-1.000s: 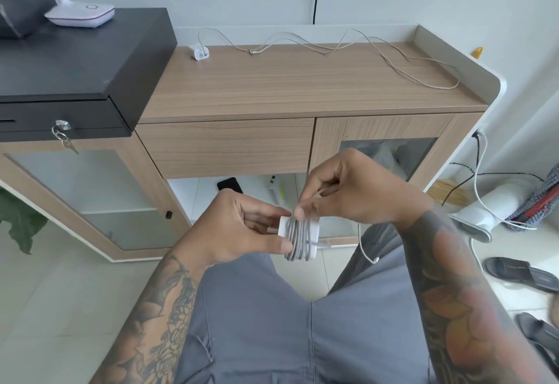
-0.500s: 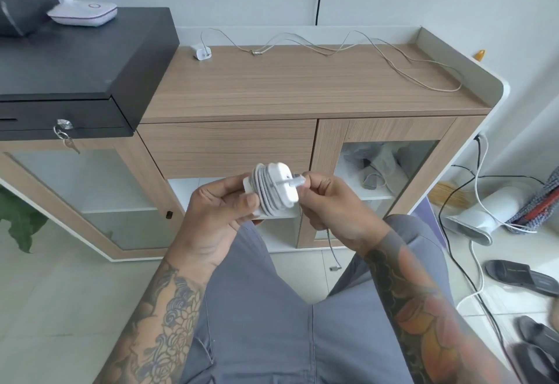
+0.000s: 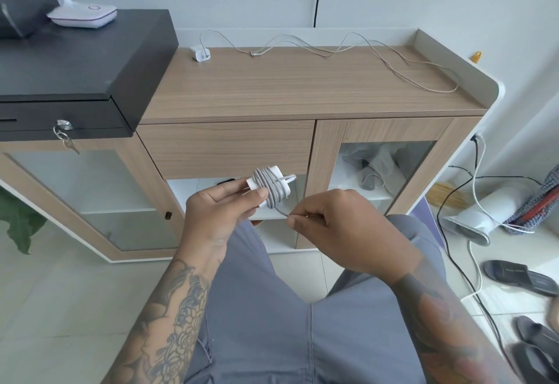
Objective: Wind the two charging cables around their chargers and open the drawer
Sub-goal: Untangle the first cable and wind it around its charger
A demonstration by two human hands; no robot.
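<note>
Left hand grips the square white plastic charger from its left side; thumb lies across the lower front edge, fingers curled behind. Held in the air in front of the closed wood-grain drawer.

Grey braided cable wrapped in several tight turns around the charger body. Its white plug end juts out to the right of the wraps. A short loose tail runs down and right from the coil.

Right hand pinches that tail between thumb and forefinger tip, other fingers curled in, just below and right of the charger.

Second small white charger sits at the back left of the wood-grain table; its thin pale cable sprawls unwound in loops toward the right edge.

No writing legible on either charger.
</note>
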